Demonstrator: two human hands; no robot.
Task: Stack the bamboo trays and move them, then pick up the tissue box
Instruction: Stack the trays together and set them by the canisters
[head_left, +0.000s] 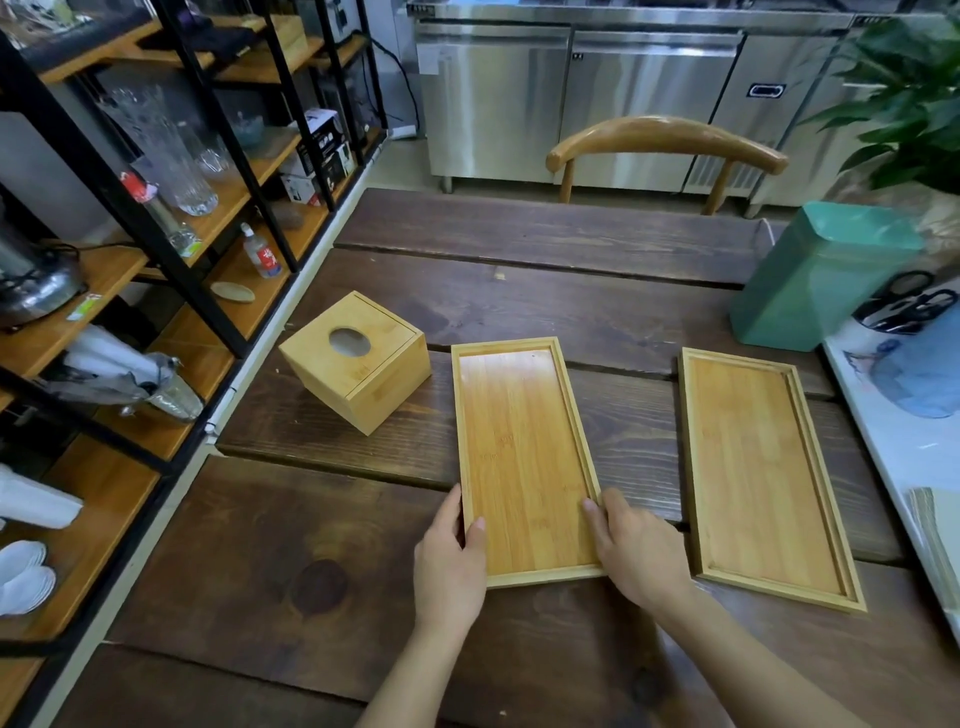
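Note:
Two long bamboo trays lie flat on the dark wooden table (545, 291), side by side with a gap between them. The left tray (524, 457) is held at its near end by both hands. My left hand (450, 566) grips its left rim, thumb inside the tray. My right hand (636, 553) grips its right rim, thumb over the edge. The right tray (763, 473) lies untouched. A square bamboo tissue box (358, 361) with an oval hole on top stands left of the held tray, apart from it.
A teal bin (821, 275) stands at the table's far right, with a white surface (904, 441) and scissors (906, 301) beside it. A wooden chair (667, 140) sits at the far edge. Black-framed shelves (156, 249) with glassware and bottles run along the left.

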